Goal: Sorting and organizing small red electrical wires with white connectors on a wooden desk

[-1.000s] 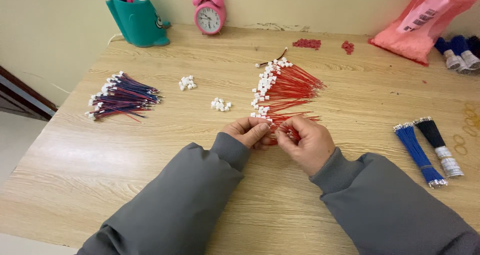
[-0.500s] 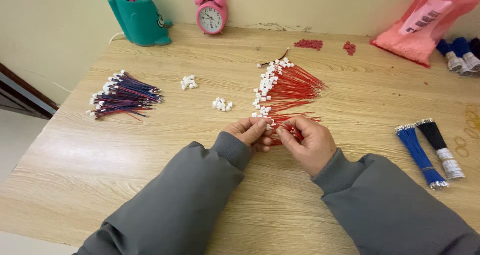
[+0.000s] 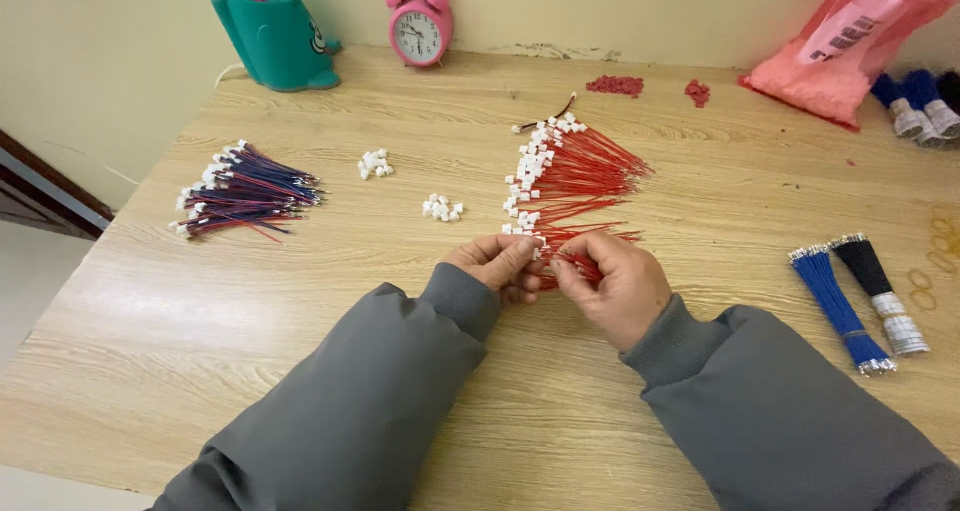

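The small white connector point(image 3: 540, 242) could slip from the fingertips and drop among the red wires point(image 3: 580, 176) spread at twelve o'clock, since it is tiny and pinched only at its edges. The left hand point(image 3: 497, 264) keeps a narrow grip, thumb and forefinger closed on that connector. The right hand point(image 3: 612, 279), also pinched tight, holds a thin red wire point(image 3: 575, 261) just beside it, above the tabletop point(image 3: 400, 271). Loose white connectors point(image 3: 441, 209) lie at ten o'clock.
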